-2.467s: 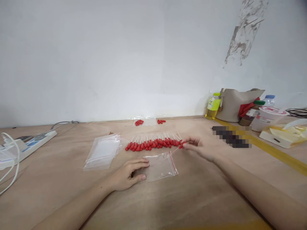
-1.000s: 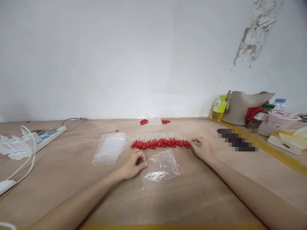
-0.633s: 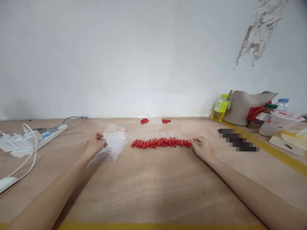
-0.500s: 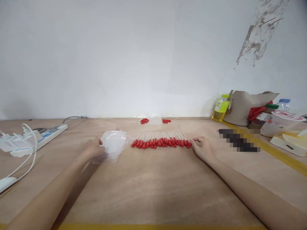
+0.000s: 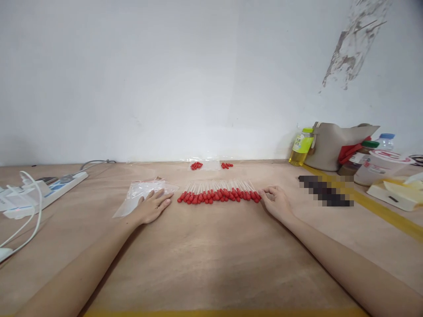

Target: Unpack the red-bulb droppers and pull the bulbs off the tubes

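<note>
While left hand (image 5: 152, 209) is resting fingers-apart on bags (image 5: 132, 199) | right hand (image 5: 276, 204) is touching sticks (image 5: 211, 194), grip unclear | row lined up, bags looking unfilled

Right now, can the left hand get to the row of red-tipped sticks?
Probably yes. The left hand rests flat on the plastic bags, its fingers pointing toward the row's near end; only flat bag edge and tabletop seem to separate them from the red-tipped sticks.
</note>
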The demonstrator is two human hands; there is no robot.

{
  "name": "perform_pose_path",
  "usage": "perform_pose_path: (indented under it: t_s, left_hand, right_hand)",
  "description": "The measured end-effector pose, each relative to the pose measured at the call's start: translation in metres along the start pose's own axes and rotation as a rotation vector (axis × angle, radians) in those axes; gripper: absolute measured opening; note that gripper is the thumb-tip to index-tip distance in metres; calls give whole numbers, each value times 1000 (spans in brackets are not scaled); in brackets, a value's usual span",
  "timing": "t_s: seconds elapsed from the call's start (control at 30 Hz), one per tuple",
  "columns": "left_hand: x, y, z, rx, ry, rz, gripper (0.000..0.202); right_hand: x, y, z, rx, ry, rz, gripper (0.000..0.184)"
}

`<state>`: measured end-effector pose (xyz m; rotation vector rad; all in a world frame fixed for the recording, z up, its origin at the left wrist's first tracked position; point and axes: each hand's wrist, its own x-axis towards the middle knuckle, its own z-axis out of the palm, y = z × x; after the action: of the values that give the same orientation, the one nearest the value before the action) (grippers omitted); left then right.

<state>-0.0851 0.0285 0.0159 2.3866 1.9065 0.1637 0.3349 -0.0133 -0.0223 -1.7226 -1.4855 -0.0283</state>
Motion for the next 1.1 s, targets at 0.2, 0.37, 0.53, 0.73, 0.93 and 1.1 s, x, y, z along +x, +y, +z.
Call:
perform_pose_path:
  t_s: [0.2,0.37,0.53,0.73,0.93,1.1]
  left_hand:
    - [-5,-2,-10,60,49,-33,56]
    - [2,23,-43,-89,62,187,55]
    - [21,50,-52,-181,-142,324,38]
    - [32,40,-26,-261,-80,410,45]
    - [35,34,-18,-382,-36,384,41]
    - [37,33,-15,-482,-47,354,38]
  right_hand:
    - [0,0,0,8,5,8,31]
    - [0,2,2,7,-1,6,30]
    - [0,3,2,12,10,-4,31]
    - [0,3,2,-5,8,-18,30]
    - [0,3,2,21,-6,-15,29]
    - [0,3,3,52,9,15,32]
